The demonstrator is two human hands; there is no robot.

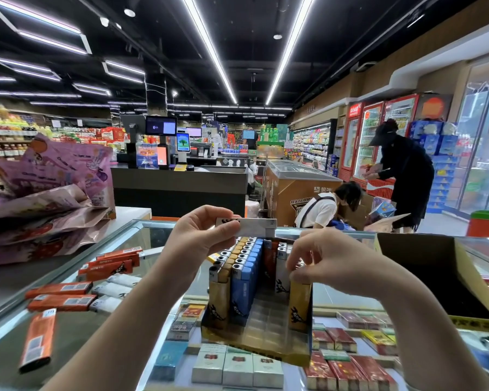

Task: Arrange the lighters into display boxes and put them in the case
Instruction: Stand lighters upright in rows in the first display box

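The left hand (pixel 201 235) pinches a white flat plastic lighter (pixel 250 226) sideways above the gold cardboard display box (pixel 254 341); black print on the lighter is too blurred to read. The right hand (pixel 319 263) curls its fingertips around the top of a gold plastic lighter (pixel 299 306) standing at the box's right wall. Inside the box, rows of gold lighters (pixel 219 297) and blue lighters (pixel 242 292) stand along its left side, each bearing a black animal figure. The box sits on the glass counter case (pixel 124 241), above cigarette packs. Loose orange lighters (pixel 60 301) and white lighters (pixel 112 290) lie toward the counter's left edge, barcode labels showing. An open brown carton (pixel 424 249) stands at the right edge.
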